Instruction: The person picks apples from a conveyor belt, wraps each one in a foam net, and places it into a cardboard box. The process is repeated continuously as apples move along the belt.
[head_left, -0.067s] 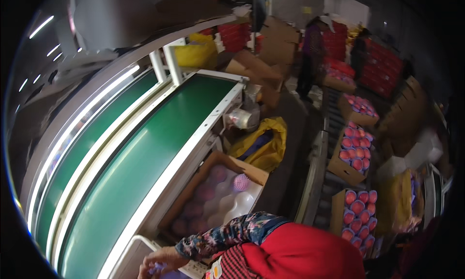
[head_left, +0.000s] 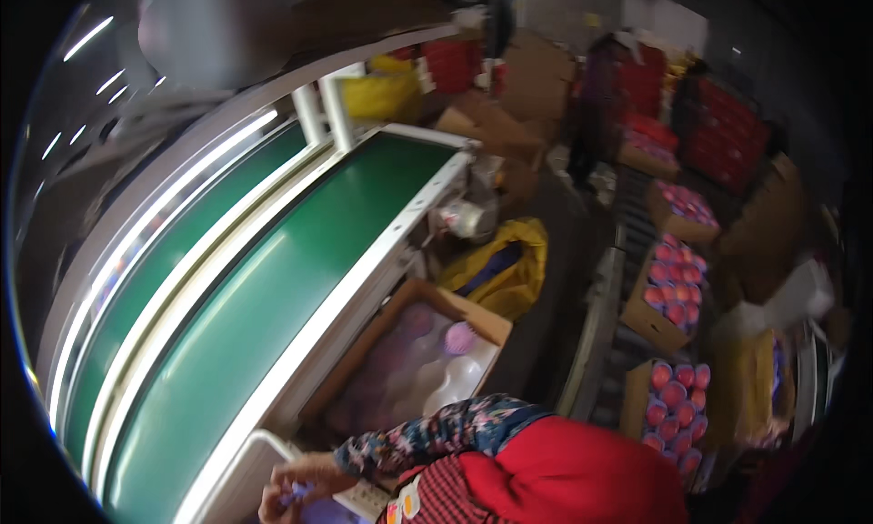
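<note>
And here, at the bottom edge, the right hand [head_left: 309, 480] is seen reaching leftward, its floral sleeve [head_left: 423, 440] stretched out below the carton; a small purple piece [head_left: 293, 494] is held in the curled fingers, though its exact shape is blurred. More purple material [head_left: 338, 513] is spread just under that hand, beside a pale perforated rim [head_left: 368, 498]. The left hand cannot be made out, so its state cannot be told.

Just beyond the sleeve, a brown carton [head_left: 496, 327] is set alongside the conveyor, its pale moulded tray [head_left: 462, 375] partly filled: one pink netted fruit [head_left: 457, 338] is nested near the far right corner, dimmer ones being shadowed to the left. Past it, a yellow bag [head_left: 523, 287] is slumped on the floor, dark blue stuff showing inside.

Along the left, a green belt [head_left: 296, 251] is framed by white rails. Over to the right, cartons of red fruit [head_left: 673, 394] are lined up on a roller conveyor [head_left: 615, 342]. Farther back, a person [head_left: 596, 101] is glimpsed, blurred, near stacked red boxes [head_left: 725, 142].
</note>
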A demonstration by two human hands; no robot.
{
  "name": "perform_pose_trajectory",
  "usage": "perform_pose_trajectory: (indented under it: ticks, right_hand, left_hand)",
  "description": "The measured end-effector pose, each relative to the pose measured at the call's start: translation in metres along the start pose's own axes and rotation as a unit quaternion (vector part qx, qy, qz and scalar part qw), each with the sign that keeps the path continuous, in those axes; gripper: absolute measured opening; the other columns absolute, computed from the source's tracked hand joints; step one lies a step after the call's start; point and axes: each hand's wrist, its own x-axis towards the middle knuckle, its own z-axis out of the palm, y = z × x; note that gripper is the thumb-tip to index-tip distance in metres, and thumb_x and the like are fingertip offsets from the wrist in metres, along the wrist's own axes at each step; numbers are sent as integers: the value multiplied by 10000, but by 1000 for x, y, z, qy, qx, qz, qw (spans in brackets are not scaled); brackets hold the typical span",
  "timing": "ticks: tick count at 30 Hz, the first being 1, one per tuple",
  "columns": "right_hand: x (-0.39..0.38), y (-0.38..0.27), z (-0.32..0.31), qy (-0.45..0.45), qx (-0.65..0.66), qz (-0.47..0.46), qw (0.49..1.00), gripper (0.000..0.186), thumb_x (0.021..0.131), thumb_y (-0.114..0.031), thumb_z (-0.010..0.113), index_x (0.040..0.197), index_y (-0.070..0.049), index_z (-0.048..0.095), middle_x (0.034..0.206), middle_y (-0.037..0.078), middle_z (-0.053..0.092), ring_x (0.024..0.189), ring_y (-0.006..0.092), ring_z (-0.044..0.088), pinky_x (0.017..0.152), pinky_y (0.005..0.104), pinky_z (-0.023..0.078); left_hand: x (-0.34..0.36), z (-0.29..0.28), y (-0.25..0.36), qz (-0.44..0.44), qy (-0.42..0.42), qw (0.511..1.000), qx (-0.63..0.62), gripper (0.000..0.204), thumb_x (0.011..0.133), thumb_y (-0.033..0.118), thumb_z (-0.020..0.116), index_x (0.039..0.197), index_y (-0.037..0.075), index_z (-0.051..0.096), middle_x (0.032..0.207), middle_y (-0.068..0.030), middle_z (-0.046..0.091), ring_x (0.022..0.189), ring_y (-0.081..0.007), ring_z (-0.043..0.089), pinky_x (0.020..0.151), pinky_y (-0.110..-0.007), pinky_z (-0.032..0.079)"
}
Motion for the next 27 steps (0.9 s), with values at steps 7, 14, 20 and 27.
perform_pose_trajectory:
  ticks: [7,14,20,27]
  right_hand:
    - [4,13,-1,-99,-122,30,987,247,725,-190,653,904,-41,569,861,95,518,804,232,510,680,311,446]
    - [13,4,6,42,220,121,967,157,852,-108,482,771,11,547,858,86,531,714,118,516,635,224,417]
    - [35,-3,25,175,554,261,771,279,910,-304,362,890,-70,512,785,64,602,723,166,586,692,324,476]
    - [3,-7,16,-237,381,402,798,341,765,87,539,1098,47,477,1052,108,553,975,194,528,868,323,411]
  left_hand:
    - [-19,-15,-3,77,23,984,161,178,697,107,665,773,37,519,756,-84,510,678,-172,501,582,-268,410]
    - [-19,17,21,115,100,977,-148,198,823,155,549,686,32,478,783,-55,488,762,-145,455,667,-274,379]
    - [-12,51,-27,20,307,881,-360,200,857,248,519,767,77,469,650,52,466,572,-12,390,484,-163,330]
    - [-36,-24,-57,28,-4,989,142,186,770,214,627,744,45,552,640,-56,520,608,-113,497,541,-276,411]
